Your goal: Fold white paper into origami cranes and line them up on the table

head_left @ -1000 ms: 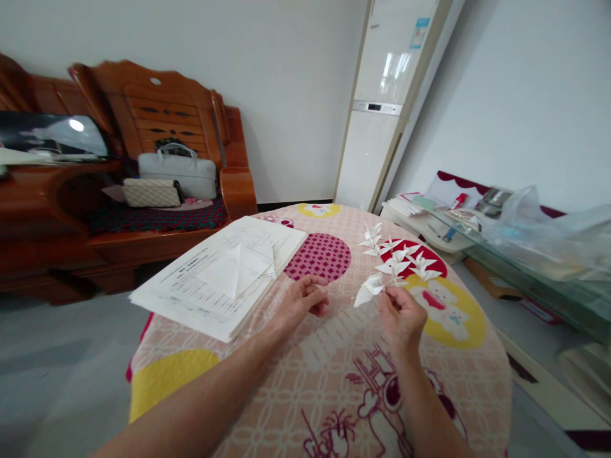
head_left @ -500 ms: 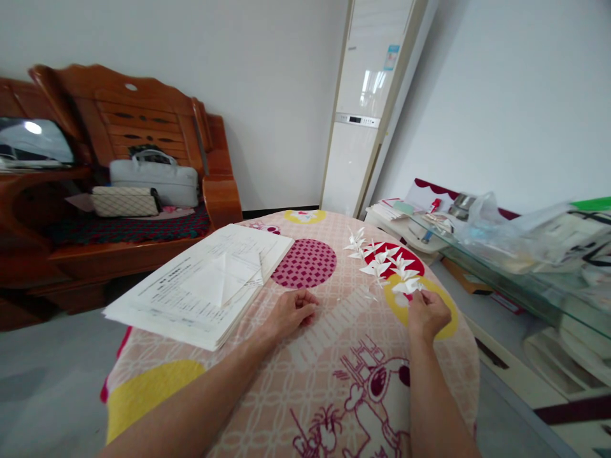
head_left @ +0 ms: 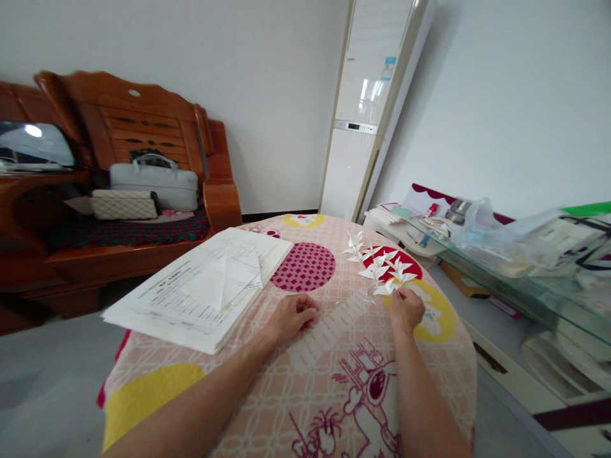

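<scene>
My right hand [head_left: 407,310] pinches a white folded paper crane [head_left: 387,288] at the near end of a cluster of such cranes. Several paper cranes [head_left: 377,270] stand close together on the patterned tablecloth [head_left: 267,407], over its red and yellow circles. My left hand [head_left: 294,313] rests on the cloth near the middle, its fingers curled in with nothing visible between them. Left of it lies a stack of printed sheets [head_left: 176,292], and a partly folded piece of white paper [head_left: 224,282] sits on top.
Behind the table on the left is a wooden sofa [head_left: 153,121] with a grey bag [head_left: 176,184] and a quilted purse [head_left: 125,204]. A tall white air conditioner [head_left: 351,159] stands at the back. A glass shelf [head_left: 539,283] holding plastic bags [head_left: 496,232] and papers runs along the right.
My right hand has moved left with the crane, bringing it closer to the others. My left hand stays in nearly the same place. The view has tilted up slightly.
</scene>
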`<action>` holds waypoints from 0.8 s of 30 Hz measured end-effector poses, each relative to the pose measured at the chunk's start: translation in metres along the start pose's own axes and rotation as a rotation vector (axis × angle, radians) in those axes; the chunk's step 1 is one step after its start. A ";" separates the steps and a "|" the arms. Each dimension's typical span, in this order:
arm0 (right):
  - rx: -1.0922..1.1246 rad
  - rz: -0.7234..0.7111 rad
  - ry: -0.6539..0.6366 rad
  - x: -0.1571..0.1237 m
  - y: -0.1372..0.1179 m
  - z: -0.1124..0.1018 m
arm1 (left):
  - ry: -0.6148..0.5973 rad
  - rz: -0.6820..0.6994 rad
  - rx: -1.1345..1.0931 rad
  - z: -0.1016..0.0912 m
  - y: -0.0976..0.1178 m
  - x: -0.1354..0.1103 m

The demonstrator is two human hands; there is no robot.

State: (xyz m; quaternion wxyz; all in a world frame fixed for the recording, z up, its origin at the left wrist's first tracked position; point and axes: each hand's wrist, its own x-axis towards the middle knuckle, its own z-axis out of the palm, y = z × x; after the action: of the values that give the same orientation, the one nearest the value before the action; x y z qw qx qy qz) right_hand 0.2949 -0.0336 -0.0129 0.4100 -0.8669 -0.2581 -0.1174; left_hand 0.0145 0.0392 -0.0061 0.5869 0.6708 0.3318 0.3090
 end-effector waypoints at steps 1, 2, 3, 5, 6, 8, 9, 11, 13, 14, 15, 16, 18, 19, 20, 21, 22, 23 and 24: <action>-0.013 0.001 -0.011 -0.001 -0.001 0.000 | 0.003 -0.002 -0.004 0.000 0.000 0.000; -0.025 0.003 -0.020 -0.001 -0.001 0.000 | 0.004 -0.003 -0.006 0.001 -0.001 0.001; -0.035 0.008 -0.025 -0.001 -0.002 0.000 | 0.004 -0.005 -0.006 0.001 -0.001 0.001; -0.055 0.020 -0.028 0.000 -0.003 0.001 | 0.004 -0.006 -0.005 0.001 -0.002 0.001; -0.063 0.025 -0.029 0.000 -0.004 0.001 | 0.004 -0.006 -0.006 0.000 -0.002 0.002; -0.078 0.033 -0.032 0.002 -0.006 0.003 | 0.004 -0.005 -0.012 0.000 -0.003 0.002; -0.084 0.035 -0.034 0.003 -0.007 0.004 | 0.002 -0.004 -0.015 0.000 -0.004 0.001; -0.096 0.039 -0.039 0.005 -0.009 0.006 | -0.006 -0.004 -0.019 -0.001 -0.005 0.001; -0.107 0.045 -0.041 0.006 -0.010 0.008 | -0.010 -0.007 -0.025 -0.001 -0.005 0.001; -0.111 0.050 -0.043 0.006 -0.010 0.009 | -0.009 -0.009 -0.027 0.000 -0.005 0.001; -0.114 0.053 -0.047 0.006 -0.010 0.009 | -0.007 -0.010 -0.029 0.000 -0.005 0.001; -0.115 0.054 -0.053 0.006 -0.010 0.009 | -0.006 -0.010 -0.028 0.000 -0.004 0.001; -0.110 0.049 -0.066 0.006 -0.009 0.008 | -0.008 -0.007 -0.021 0.000 -0.003 0.000; -0.105 0.046 -0.072 0.005 -0.008 0.007 | -0.009 -0.005 -0.018 0.000 -0.003 0.000; -0.098 0.043 -0.075 0.005 -0.007 0.005 | -0.010 -0.003 -0.013 0.000 -0.003 0.000; -0.091 0.041 -0.075 0.004 -0.006 0.004 | -0.012 -0.002 -0.009 0.000 -0.003 0.001; -0.084 0.041 -0.073 0.004 -0.005 0.002 | -0.013 0.001 -0.007 0.000 -0.002 0.001; -0.077 0.042 -0.071 0.003 -0.004 0.000 | -0.015 0.005 -0.006 -0.001 -0.003 0.001; -0.072 0.041 -0.070 0.002 -0.002 -0.003 | -0.015 0.010 -0.005 -0.001 -0.003 0.001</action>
State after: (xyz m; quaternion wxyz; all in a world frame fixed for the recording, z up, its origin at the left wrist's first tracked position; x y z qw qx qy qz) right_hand 0.2957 -0.0333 -0.0087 0.3718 -0.8897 -0.2499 -0.0877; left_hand 0.0144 0.0410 -0.0089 0.5895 0.6733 0.3232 0.3078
